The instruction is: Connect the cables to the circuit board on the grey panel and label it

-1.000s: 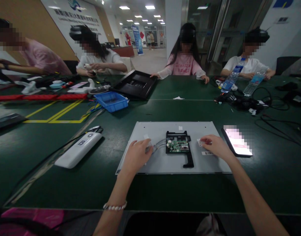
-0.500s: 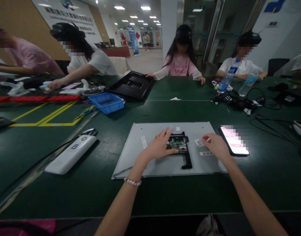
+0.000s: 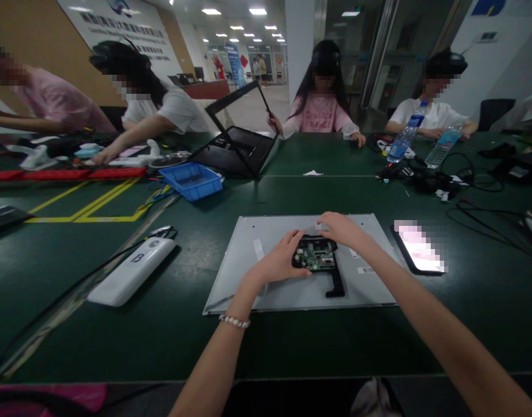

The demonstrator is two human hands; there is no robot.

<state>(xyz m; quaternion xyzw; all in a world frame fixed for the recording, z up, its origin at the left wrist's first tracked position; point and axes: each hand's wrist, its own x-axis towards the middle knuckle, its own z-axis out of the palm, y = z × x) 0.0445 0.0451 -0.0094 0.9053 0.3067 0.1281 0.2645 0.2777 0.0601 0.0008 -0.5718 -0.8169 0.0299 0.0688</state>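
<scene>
A flat grey metal display panel (image 3: pixel 239 255) lies in front of me. On its middle sits a black plastic bracket (image 3: pixel 336 284) holding a green circuit board (image 3: pixel 313 259). My left hand (image 3: pixel 278 260) grips the bracket's left side, its thumb along the near edge and fingers at the far edge. Reaching across the panel, my right hand (image 3: pixel 337 227) has its fingers bent down at the bracket's far right corner. Its thumb is mostly hidden. White labels (image 3: pixel 365 270) are stuck on the panel, partly covered by my right forearm.
Right of the panel lies a lit phone (image 3: pixel 419 249); left, a white power bank (image 3: pixel 133 272) with a cable. Beyond are a blue basket (image 3: pixel 191 182) and plastic bottles (image 3: pixel 407 136). Across the table, a person (image 3: pixel 320 110) lifts a black frame (image 3: pixel 233 101) from a black casing (image 3: pixel 248 150).
My right hand has moved left from the label to the bracket's far edge. My left hand has closed in on the bracket. The person opposite has raised a black frame.
</scene>
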